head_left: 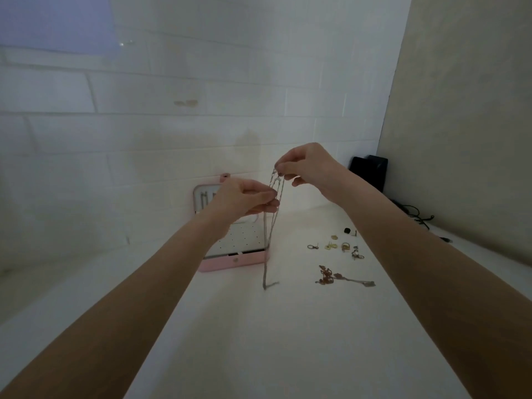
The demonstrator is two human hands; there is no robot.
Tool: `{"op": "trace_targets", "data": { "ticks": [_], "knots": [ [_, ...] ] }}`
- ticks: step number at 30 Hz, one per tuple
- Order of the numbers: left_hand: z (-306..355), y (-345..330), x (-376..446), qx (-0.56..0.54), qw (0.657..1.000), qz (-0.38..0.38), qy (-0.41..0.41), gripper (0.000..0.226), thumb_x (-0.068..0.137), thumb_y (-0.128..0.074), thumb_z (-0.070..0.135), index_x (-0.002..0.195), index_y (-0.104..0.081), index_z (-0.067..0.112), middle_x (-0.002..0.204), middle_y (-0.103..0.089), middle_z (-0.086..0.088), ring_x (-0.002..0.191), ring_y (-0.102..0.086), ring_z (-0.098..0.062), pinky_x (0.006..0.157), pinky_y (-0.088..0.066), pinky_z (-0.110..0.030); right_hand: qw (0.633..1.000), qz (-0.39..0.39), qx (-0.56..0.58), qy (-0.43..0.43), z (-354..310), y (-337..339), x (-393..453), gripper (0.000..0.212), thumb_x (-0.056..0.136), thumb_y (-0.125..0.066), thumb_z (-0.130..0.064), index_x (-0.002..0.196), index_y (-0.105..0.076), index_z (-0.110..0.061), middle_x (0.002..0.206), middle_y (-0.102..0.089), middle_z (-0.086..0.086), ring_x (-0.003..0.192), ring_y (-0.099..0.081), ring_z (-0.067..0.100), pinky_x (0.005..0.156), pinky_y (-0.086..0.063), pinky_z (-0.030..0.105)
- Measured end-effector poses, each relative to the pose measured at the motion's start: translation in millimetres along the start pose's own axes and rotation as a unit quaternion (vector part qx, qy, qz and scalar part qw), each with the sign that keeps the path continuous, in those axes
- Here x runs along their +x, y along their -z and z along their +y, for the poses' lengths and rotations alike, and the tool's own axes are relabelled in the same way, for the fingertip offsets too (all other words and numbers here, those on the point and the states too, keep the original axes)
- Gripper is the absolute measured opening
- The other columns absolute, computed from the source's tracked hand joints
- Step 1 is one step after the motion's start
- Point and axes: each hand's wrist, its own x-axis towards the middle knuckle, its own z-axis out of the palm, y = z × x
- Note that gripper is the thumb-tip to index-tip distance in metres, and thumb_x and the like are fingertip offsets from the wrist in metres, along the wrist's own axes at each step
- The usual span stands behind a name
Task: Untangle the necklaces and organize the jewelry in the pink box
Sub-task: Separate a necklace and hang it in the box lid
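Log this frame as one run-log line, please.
step: untangling | right hand: pinches silver chain top | left hand: pinches chain lower | pink box: open | loose jewelry: on table

White brick wall is sitting behind a white tabletop, beige panel is standing right, dim light's washing everything bluish.

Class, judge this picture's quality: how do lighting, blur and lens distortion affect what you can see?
Head view: dim, flat light, bluish toward the top left; wide-angle lens bends the wall lines; thin silver chain and small earrings look soft; pink jewelry box partly hidden by the left hand.
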Motion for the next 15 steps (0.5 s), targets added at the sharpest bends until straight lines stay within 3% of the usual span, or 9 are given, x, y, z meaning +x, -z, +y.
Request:
{"op": "trace_targets", "data": {
  "ticks": [3, 6, 10, 15],
  "knots": [
    [-8, 1, -1, 0.019, 1.000, 0.002, 0.024, 0.003, 0.084, -0.065, 0.009, 0.083, -0.068, 0.009, 0.071, -0.073, 0.000, 0.067, -0.069, -0.010, 0.072, -0.055, -0.019, 0.993, 0.044, 0.099, -0.055, -2, 2, 4, 0.011, 0.090, -0.053, -0.001, 0.080, -0.057, -0.005, 0.072, -0.058, 0.006, 0.060, -0.057, 0.014, 0.056, -0.050, 0.019],
    [-17, 5, -3, 0.017, 0.998, 0.015, 0.062, 0.006, 0.086, -0.063, 0.012, 0.084, -0.069, 0.011, 0.068, -0.071, 0.003, 0.060, -0.065, -0.006, 0.063, -0.054, -0.015, 0.974, 0.107, 0.185, -0.082, -2, 5, 9, 0.010, 0.093, -0.044, 0.002, 0.086, -0.050, -0.002, 0.070, -0.053, 0.009, 0.055, -0.057, 0.018, 0.049, -0.049, 0.021],
    [-26, 17, -5, -0.014, 0.994, 0.030, 0.107, 0.008, 0.087, -0.062, 0.013, 0.084, -0.069, 0.009, 0.061, -0.061, 0.003, 0.054, -0.055, -0.007, 0.064, -0.053, -0.018, 0.947, 0.219, 0.218, -0.089, 4, 18, 18, 0.012, 0.094, -0.036, 0.001, 0.097, -0.047, -0.002, 0.074, -0.051, 0.008, 0.050, -0.054, 0.015, 0.040, -0.044, 0.019],
    [-22, 27, -2, -0.207, 0.970, 0.028, 0.126, 0.011, 0.089, -0.059, 0.015, 0.080, -0.063, 0.012, 0.060, -0.053, 0.002, 0.057, -0.052, -0.008, 0.077, -0.055, -0.027, 0.934, 0.283, 0.190, -0.108, 27, 21, 21, 0.011, 0.095, -0.034, 0.000, 0.098, -0.044, -0.005, 0.089, -0.050, 0.010, 0.051, -0.053, 0.012, 0.046, -0.049, 0.020]
  ]
}}
